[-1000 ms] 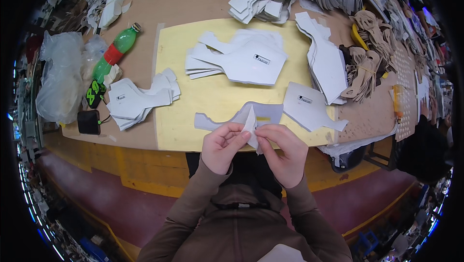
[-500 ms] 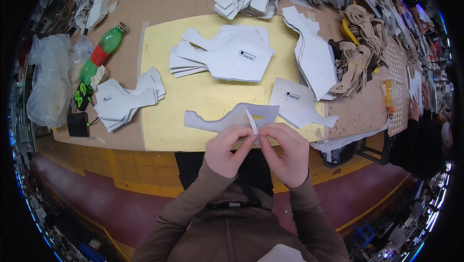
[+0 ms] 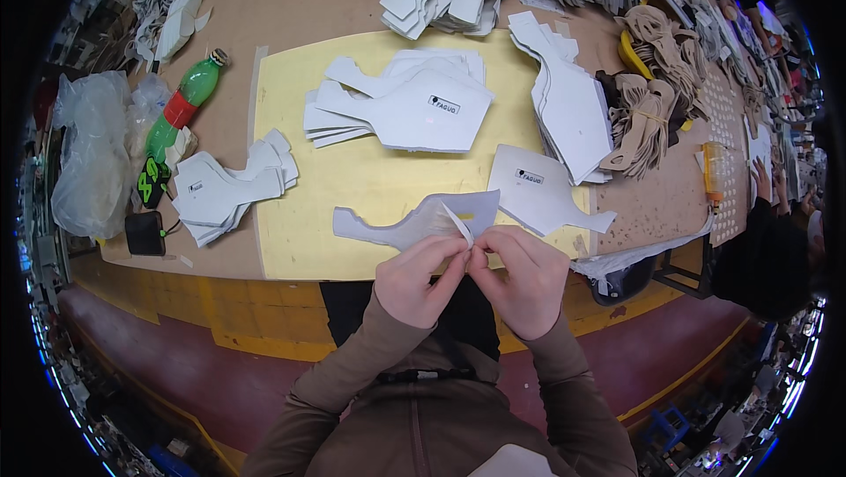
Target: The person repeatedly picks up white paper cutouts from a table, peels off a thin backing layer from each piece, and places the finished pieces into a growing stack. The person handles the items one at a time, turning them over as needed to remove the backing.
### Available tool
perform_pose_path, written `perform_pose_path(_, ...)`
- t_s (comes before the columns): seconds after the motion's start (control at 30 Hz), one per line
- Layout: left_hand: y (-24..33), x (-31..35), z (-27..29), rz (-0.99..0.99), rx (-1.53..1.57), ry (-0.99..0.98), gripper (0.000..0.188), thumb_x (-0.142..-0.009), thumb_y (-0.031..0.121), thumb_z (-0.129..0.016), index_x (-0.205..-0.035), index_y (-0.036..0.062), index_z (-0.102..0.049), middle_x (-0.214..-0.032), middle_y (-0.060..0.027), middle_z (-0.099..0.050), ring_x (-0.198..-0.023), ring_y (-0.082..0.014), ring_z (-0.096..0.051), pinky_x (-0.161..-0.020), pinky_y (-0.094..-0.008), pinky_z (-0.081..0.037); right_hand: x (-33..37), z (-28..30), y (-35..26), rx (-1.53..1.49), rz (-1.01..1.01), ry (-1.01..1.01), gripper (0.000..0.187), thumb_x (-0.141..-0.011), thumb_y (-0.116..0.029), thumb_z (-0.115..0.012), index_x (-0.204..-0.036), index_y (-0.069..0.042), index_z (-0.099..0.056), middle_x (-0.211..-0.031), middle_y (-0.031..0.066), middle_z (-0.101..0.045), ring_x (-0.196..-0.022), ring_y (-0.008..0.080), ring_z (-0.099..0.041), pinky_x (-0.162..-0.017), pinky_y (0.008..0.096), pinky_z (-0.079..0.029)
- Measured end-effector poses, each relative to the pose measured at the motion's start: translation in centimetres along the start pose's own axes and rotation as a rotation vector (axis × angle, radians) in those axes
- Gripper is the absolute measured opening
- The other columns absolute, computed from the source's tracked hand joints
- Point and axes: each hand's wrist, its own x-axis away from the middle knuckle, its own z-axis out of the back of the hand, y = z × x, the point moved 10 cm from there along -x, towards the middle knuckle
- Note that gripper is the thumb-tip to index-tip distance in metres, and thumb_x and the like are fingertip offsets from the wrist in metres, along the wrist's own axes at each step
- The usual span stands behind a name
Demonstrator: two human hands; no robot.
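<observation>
My left hand [image 3: 421,276] and my right hand [image 3: 523,280] meet fingertip to fingertip at the table's near edge, both closed in a pinch. Between them stands a thin white pointed strip [image 3: 456,220], its lower end hidden by the fingers. Just beyond my fingers a light grey cut shoe-upper piece [image 3: 370,223] lies on the yellow sheet [image 3: 300,248], with a small oblong yellow patch showing behind the strip. To its right is a white cut piece [image 3: 538,195] with a printed label. A stack of similar white pieces [image 3: 423,120] lies farther back.
More white pieces lie left [image 3: 225,186] and right [image 3: 568,116]. A green bottle [image 3: 196,89], a clear plastic bag [image 3: 92,160] and a black wallet-like object [image 3: 144,233] stand or lie on the left. Bundled beige pieces [image 3: 648,111] sit right. A co-worker's hand [image 3: 762,177] shows far right.
The white strip leans a little more to the left, and my pinched fingers have shifted slightly. The whole view has moved a little. Both hands stay together.
</observation>
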Motion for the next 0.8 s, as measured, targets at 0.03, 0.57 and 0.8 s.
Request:
perform_pose_path(0.03,-0.1,0.0,0.0,0.006,0.008,0.002,0.014,-0.090,0.001,-0.069,-0.103,-0.0022,-0.067,-0.094,-0.0144,-0.070,-0.077,-0.0282,-0.070,-0.067,-0.0313,-0.054,0.0,0.0,0.1,-0.003,-0.005,0.016,0.018,-0.074,-0.001,-0.075,-0.087,-0.005,-0.063,-0.083,0.0058,-0.067,-0.066,0.0243,-0.065,-0.057,0.0326,-0.052)
perform_pose_path(0.57,-2.8,0.0,-0.1,0.204,0.262,-0.015,0.012,-0.091,0.000,-0.070,-0.101,-0.0067,-0.069,-0.093,-0.0091,-0.073,-0.086,-0.0118,-0.069,-0.081,-0.0257,-0.055,0.6,-0.5,1.8,-0.310,-0.213,0.032,0.013,-0.079,0.005,-0.073,-0.091,0.003,-0.069,-0.087,0.0116,-0.070,-0.077,0.0208,-0.070,-0.069,0.0276,-0.053)
perform_pose_path(0.8,-2.9,0.5,-0.7,0.234,0.280,-0.036,0.012,-0.092,0.000,-0.069,-0.102,-0.0063,-0.069,-0.094,-0.0092,-0.073,-0.088,-0.0119,-0.069,-0.083,-0.0256,-0.055,1.0,-0.4,2.4,-0.267,-0.275,0.089,0.012,-0.078,0.004,-0.072,-0.089,0.002,-0.068,-0.083,0.0099,-0.069,-0.071,0.0187,-0.068,-0.067,0.0279,-0.054)
